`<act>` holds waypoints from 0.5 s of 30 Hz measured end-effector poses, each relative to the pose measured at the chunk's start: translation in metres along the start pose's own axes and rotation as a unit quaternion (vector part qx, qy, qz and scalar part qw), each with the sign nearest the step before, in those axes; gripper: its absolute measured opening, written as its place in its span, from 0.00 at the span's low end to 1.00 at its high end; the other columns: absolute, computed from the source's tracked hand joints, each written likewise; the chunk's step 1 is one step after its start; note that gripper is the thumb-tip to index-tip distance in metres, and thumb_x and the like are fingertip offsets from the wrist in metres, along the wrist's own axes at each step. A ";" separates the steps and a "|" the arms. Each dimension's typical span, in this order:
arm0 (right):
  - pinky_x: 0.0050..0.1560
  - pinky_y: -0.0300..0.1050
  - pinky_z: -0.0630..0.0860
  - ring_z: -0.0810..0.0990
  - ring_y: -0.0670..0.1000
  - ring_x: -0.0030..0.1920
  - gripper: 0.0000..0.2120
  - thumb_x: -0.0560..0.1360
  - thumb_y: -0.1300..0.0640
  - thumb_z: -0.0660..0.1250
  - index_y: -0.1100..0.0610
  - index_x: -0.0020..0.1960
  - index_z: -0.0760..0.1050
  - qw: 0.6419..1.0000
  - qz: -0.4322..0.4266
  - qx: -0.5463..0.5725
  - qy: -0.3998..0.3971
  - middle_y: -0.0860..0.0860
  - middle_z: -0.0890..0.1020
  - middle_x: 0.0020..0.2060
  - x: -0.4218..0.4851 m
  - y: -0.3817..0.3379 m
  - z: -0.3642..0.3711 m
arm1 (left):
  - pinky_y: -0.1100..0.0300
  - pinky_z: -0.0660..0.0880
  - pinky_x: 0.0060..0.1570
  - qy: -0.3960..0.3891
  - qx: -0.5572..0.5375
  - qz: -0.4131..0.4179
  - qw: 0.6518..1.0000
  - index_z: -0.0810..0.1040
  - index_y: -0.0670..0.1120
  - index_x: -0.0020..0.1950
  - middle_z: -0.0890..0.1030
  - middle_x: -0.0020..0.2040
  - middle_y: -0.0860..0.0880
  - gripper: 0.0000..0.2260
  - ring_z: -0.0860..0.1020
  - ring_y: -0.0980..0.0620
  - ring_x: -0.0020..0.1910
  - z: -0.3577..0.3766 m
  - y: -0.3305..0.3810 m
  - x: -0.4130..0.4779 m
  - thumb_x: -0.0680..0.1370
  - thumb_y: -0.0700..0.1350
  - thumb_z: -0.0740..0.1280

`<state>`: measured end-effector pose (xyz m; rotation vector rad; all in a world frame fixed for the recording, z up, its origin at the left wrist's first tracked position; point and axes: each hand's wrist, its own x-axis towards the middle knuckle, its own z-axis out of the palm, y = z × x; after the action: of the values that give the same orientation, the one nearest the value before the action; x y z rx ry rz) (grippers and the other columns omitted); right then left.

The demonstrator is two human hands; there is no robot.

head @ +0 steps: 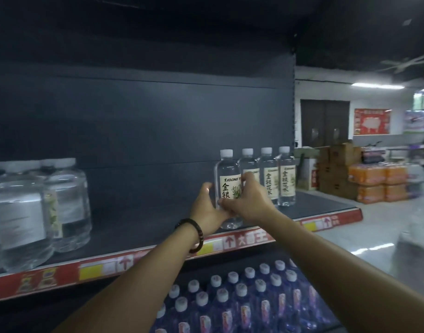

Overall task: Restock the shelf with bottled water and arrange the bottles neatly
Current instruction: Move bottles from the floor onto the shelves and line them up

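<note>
Left hand (206, 207) and right hand (250, 203) are holding one labelled water bottle (227, 174) upright near the front edge of the dark shelf (146, 212), each grip closing round its lower half. Three matching bottles (268, 179) are standing in a row just beside it on the right. Large water jugs (67, 198) are sitting well apart at the left.

A clear plastic water bottle with a white cap and a cream label printed in green (226, 186) stands upright near the front edge of the dark grey shelf (146, 212), towards its right end. The left hand (207, 205) and right hand (249, 200) grip its lower half. Just behind and to its right, three matching white-capped bottles (268, 175) stand upright in a tight row, labels facing forward.
</note>
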<state>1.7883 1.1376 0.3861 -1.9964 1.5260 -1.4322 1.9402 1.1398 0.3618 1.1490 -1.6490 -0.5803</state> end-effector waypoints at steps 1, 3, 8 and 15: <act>0.47 0.56 0.86 0.85 0.52 0.47 0.33 0.65 0.46 0.84 0.50 0.61 0.67 1.000 0.004 -0.007 0.012 0.50 0.84 0.49 0.001 0.008 -0.009 | 0.54 0.85 0.48 -0.008 -0.001 0.003 1.000 0.67 0.56 0.66 0.87 0.53 0.52 0.32 0.87 0.53 0.48 0.011 0.004 0.003 0.70 0.43 0.82; 0.49 0.57 0.85 0.86 0.52 0.47 0.33 0.65 0.46 0.84 0.49 0.60 0.68 0.999 0.015 -0.021 0.032 0.50 0.85 0.49 0.005 0.025 -0.028 | 0.63 0.82 0.42 -0.024 -0.006 0.007 1.000 0.70 0.55 0.66 0.87 0.51 0.53 0.30 0.86 0.57 0.46 0.031 0.012 0.008 0.71 0.42 0.83; 0.49 0.55 0.86 0.85 0.50 0.46 0.31 0.68 0.47 0.84 0.48 0.63 0.70 0.997 0.042 -0.024 0.066 0.48 0.85 0.49 0.008 0.063 -0.067 | 0.60 0.80 0.45 -0.029 0.007 0.015 0.999 0.72 0.50 0.60 0.83 0.52 0.53 0.23 0.82 0.58 0.48 0.084 0.024 0.023 0.72 0.44 0.81; 0.50 0.52 0.87 0.84 0.50 0.47 0.30 0.68 0.51 0.85 0.52 0.62 0.71 0.993 0.085 -0.037 0.071 0.50 0.83 0.52 0.023 0.103 -0.107 | 0.76 0.71 0.31 -0.007 0.043 0.037 0.998 0.73 0.53 0.58 0.80 0.43 0.58 0.18 0.76 0.65 0.40 0.145 0.040 0.046 0.75 0.47 0.79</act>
<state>1.6406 1.1118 0.3799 -1.7879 1.7862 -1.4954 1.7900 1.0944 0.3596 1.1423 -1.7350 -0.4760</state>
